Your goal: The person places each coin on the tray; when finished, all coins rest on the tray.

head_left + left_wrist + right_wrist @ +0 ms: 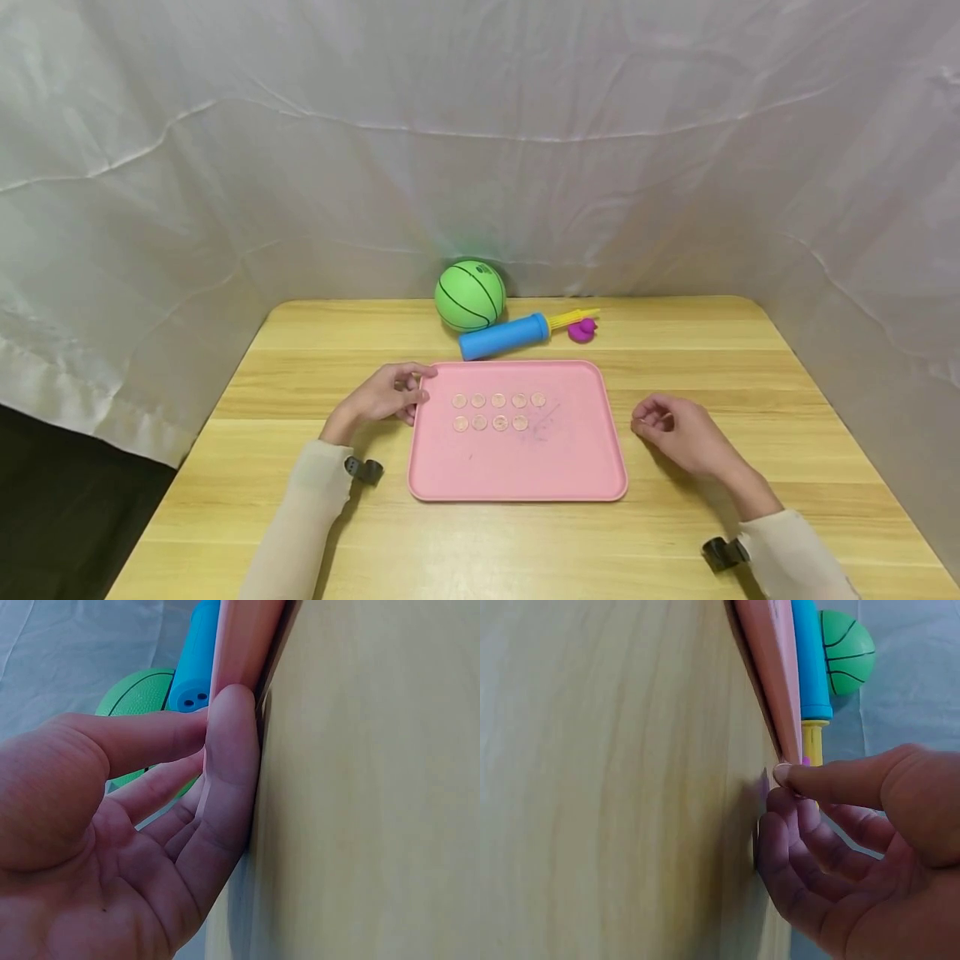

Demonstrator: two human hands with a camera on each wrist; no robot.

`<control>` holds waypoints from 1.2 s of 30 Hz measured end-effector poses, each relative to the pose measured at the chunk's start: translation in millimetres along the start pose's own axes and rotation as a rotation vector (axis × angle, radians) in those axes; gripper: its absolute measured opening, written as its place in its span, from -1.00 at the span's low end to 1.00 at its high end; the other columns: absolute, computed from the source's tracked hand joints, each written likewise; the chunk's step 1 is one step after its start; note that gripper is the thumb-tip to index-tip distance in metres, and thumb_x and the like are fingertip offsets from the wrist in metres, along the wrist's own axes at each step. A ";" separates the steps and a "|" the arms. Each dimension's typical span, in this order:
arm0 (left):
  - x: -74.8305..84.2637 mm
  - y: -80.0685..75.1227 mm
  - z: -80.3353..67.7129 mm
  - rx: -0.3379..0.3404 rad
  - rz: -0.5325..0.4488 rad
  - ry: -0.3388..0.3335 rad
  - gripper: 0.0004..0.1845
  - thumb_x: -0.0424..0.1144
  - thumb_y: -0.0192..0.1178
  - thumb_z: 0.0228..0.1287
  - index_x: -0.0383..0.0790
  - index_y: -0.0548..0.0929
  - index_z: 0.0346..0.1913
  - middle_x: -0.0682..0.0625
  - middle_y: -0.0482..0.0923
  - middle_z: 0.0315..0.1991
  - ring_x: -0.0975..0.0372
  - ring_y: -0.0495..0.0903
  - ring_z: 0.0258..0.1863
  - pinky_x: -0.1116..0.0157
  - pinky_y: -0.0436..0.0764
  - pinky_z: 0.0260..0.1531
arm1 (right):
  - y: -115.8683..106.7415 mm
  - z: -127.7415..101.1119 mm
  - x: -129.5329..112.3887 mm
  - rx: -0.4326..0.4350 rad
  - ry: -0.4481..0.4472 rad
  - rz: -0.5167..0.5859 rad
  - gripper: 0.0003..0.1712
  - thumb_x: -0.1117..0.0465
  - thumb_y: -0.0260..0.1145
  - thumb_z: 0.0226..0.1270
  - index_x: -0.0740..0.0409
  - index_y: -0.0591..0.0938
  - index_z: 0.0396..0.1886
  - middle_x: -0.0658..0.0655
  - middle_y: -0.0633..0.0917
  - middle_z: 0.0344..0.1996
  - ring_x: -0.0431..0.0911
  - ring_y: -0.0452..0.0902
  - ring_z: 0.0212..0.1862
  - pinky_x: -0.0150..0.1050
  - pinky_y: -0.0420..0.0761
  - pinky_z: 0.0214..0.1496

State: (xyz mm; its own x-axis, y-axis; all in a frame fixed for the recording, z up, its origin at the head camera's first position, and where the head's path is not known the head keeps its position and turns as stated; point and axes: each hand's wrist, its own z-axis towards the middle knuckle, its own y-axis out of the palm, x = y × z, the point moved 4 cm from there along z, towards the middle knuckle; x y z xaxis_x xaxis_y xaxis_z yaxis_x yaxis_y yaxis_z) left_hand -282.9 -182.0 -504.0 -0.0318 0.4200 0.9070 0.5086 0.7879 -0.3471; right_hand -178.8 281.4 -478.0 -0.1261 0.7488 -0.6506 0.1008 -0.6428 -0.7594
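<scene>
A pink rectangular tray (pixel 517 477) lies on the wooden table, with several copper-coloured coins (pixel 498 401) set out on it in two rows. My left hand (pixel 384 392) holds the tray's left edge near its far corner; the left wrist view shows the thumb on the rim and another finger along the outer side. Off the tray's right side, my right hand (pixel 688 435) is low over the table, thumb and fingertips together. They pinch a small thin coin (pixel 799 796), mostly hidden by the fingers.
Behind the tray lies a blue hand pump (pixel 504 337) with a yellow nozzle. A green ball (pixel 470 296) sits beyond it, near the table's back edge. To the right is a small purple rubber duck (pixel 581 331) by the nozzle. Pale curtains (pixel 480 167) hang around the table.
</scene>
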 end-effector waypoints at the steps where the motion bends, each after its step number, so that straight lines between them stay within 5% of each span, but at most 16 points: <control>1: 0.1 -0.1 -0.1 0.000 0.001 0.001 -0.50 -0.46 0.23 0.56 -0.35 0.55 0.50 -0.14 0.56 -0.23 0.18 0.71 -0.44 0.18 0.93 -0.36 | -0.1 0.4 -0.5 0.008 0.006 0.003 -0.91 0.27 0.48 0.51 0.16 0.74 -0.09 0.02 0.75 -0.28 -0.19 0.61 -0.22 -0.43 0.69 -0.18; 17: 0.9 -1.1 0.1 0.001 0.016 0.015 -0.50 -0.44 0.25 0.57 -0.36 0.55 0.50 -0.12 0.55 -0.23 0.19 0.69 -0.45 0.21 0.91 -0.39 | -1.6 15.6 -22.5 0.058 0.001 0.079 -0.84 0.21 0.50 0.51 0.18 0.78 -0.03 0.10 0.81 -0.22 -0.13 0.70 -0.18 -0.43 0.75 -0.19; 36: -2.0 -0.2 0.0 0.007 0.010 0.008 -0.50 -0.45 0.24 0.58 -0.35 0.55 0.51 -0.11 0.54 -0.23 0.19 0.69 -0.44 0.21 0.92 -0.36 | 23.5 26.3 -50.6 0.032 -0.023 0.176 -0.84 0.25 0.52 0.47 0.22 0.77 -0.07 0.10 0.77 -0.29 -0.13 0.64 -0.23 -0.43 0.74 -0.27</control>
State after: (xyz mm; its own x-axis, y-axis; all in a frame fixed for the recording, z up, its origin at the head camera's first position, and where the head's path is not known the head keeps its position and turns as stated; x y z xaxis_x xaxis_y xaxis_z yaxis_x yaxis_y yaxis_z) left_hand -282.9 -182.9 -505.7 -0.0195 0.4245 0.9052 0.5032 0.7865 -0.3580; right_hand -196.1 224.1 -462.9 -0.1314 0.6205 -0.7731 0.0917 -0.7689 -0.6327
